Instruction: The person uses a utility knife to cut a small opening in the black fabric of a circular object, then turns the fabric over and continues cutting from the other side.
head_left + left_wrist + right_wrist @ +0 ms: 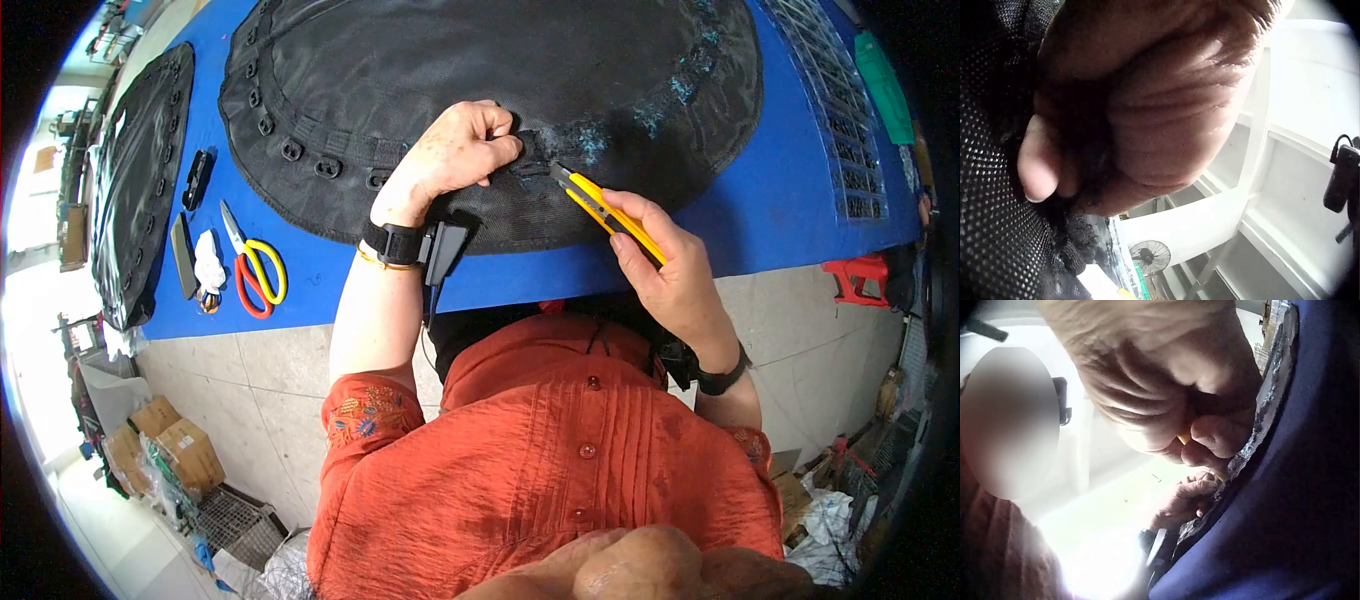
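A large oval of black mesh fabric (400,60) lies on the blue table, with black plastic rings on webbing loops (327,167) along its border. The left hand (455,150) rests on the near border with curled fingers, thumb against the forefinger, gripping a black webbing strap (533,155). In the left wrist view its fingertip (1038,165) is right at the mesh. Held in the right hand (672,265) is a yellow utility knife (608,212), blade end pointing at the strap just right of the left hand. Blue-green thread scraps (592,142) lie on the border beyond the blade.
To the left lie scissors (262,275) with red and yellow handles, a white bundle (208,265), a grey bar (183,255) and a black tool (197,180). Another black mesh piece (140,190) covers the left edge. A clear compartmented tray (835,100) stands right.
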`<state>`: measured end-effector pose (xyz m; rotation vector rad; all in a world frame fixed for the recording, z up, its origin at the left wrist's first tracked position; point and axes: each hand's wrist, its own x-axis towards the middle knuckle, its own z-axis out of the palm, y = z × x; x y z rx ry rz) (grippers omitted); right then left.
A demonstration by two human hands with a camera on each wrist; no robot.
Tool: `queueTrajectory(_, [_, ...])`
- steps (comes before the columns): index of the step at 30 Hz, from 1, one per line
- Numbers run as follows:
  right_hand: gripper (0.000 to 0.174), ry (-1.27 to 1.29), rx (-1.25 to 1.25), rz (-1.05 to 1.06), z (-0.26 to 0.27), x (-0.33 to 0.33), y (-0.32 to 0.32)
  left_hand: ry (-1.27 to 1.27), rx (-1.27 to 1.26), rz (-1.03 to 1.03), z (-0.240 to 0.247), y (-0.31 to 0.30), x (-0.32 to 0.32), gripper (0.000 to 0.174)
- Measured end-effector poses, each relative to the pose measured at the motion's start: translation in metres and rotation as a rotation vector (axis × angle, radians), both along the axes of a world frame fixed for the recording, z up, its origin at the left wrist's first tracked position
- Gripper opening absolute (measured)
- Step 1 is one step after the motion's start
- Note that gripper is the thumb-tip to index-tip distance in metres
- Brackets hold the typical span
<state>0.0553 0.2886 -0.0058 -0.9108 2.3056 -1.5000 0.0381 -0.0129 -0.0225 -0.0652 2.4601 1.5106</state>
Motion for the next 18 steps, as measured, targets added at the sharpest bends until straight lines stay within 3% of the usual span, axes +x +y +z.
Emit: queueTrajectory(18, [0.035, -0.06, 0.021, -0.048, 0.005, -0.012, -0.012, -0.02, -0.015, 0.02, -0.004, -0.002, 0.001, 0.038])
